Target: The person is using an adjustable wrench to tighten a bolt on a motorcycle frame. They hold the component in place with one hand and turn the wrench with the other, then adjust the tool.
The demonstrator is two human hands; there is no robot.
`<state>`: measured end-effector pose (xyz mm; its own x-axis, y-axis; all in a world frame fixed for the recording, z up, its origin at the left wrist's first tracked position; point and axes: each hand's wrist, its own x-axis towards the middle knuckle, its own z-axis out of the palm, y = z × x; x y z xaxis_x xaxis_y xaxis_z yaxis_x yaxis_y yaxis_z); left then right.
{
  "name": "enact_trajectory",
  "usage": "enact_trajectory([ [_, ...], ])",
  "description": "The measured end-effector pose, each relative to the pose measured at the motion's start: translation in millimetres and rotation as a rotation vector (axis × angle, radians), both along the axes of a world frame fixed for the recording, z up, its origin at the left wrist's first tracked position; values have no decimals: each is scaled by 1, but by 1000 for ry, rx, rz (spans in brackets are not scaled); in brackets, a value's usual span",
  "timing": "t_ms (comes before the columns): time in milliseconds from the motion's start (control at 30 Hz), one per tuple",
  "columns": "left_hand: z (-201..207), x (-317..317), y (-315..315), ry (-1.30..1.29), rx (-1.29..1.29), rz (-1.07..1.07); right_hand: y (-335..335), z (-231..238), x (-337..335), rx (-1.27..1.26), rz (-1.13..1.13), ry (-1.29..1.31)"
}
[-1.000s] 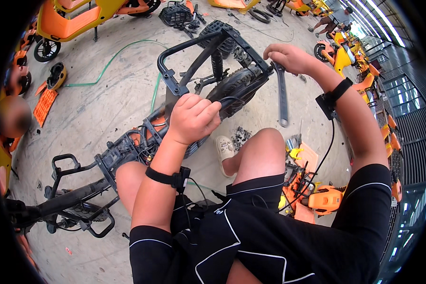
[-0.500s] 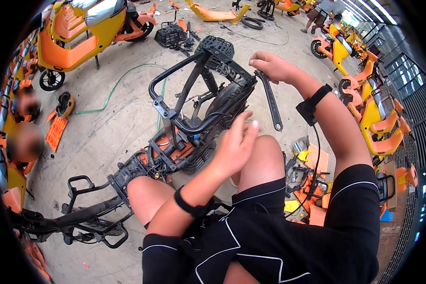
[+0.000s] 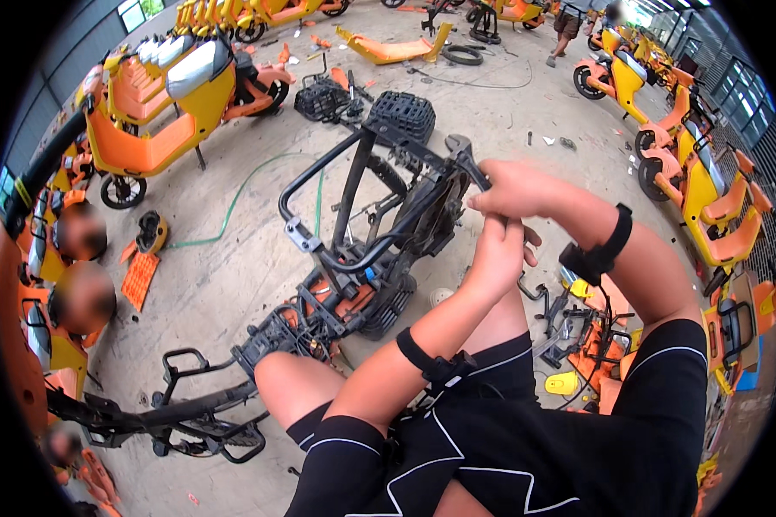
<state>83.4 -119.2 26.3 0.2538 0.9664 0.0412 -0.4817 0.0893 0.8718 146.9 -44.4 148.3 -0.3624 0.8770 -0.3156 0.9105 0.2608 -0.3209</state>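
Observation:
My right hand (image 3: 517, 188) is closed around the handle of a dark adjustable wrench (image 3: 467, 153). The wrench's jaw points up and away, beside the rear wheel (image 3: 434, 215) of a stripped black scooter frame (image 3: 349, 194); whether it touches a nut there I cannot tell. Just below, my left hand (image 3: 496, 258) meets the right one, its fingertips hidden under it. One of its digits shows bent at the right side. The frame's bent tube rack stands in front of me, with orange parts and wiring (image 3: 319, 306) exposed below.
Loose parts, mostly orange and black (image 3: 591, 340), lie on the floor to my right. Yellow-orange scooters (image 3: 159, 129) stand at left, with more (image 3: 707, 207) at right. A green hose (image 3: 233, 207) crosses the floor. Far off, a person (image 3: 567, 26) stands near a tyre (image 3: 462, 55).
My right hand has come down and nearer, and the wrench has swung from handle-down to jaw-up. My left hand has moved right to meet the right hand. The view has shifted a little.

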Motion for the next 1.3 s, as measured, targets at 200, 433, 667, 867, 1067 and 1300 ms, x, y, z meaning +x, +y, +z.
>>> enact_trajectory([
  [200,1,-55,-5,739,457,189,25,-10,30,239,155,-186],
  [433,-2,-164,-1,1181,453,714,115,-23,51,644,469,-359],
  [667,6,-149,68,884,489,614,156,-28,21,973,807,-171],
  [867,22,-119,137,461,-84,151,161,-25,-18,893,840,-98],
  [1067,17,-94,137,336,22,217,165,-16,-12,641,678,235],
  [1300,1,-69,139,168,-22,544,134,6,-76,265,158,127],
])
